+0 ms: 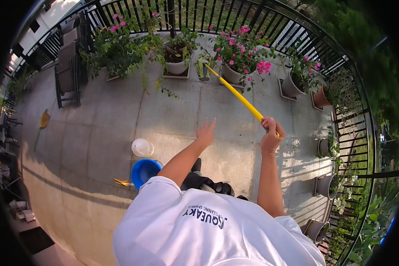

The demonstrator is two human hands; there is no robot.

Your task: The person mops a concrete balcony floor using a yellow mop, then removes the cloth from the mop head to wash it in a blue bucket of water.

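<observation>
My right hand [273, 133] is closed around the yellow pole [241, 96] near its upper end. From there the pole slants forward and left to a flat mop head [204, 68] with green pads, lying on the floor between two potted plants. My left hand [206, 132] is held out before me over the floor, fingers apart and holding nothing. Left of my legs stand a blue bucket [145, 173] and, beyond it, a white bucket [142, 147]. A small orange-handled brush [122, 182] lies by the blue bucket.
Potted plants, one in a white pot [176, 66] and one in a terracotta pot [321, 97], line the black metal railing [355, 134]. Brown chairs [67, 71] stand at the far left. A yellow broom [44, 119] with a green handle is on the left.
</observation>
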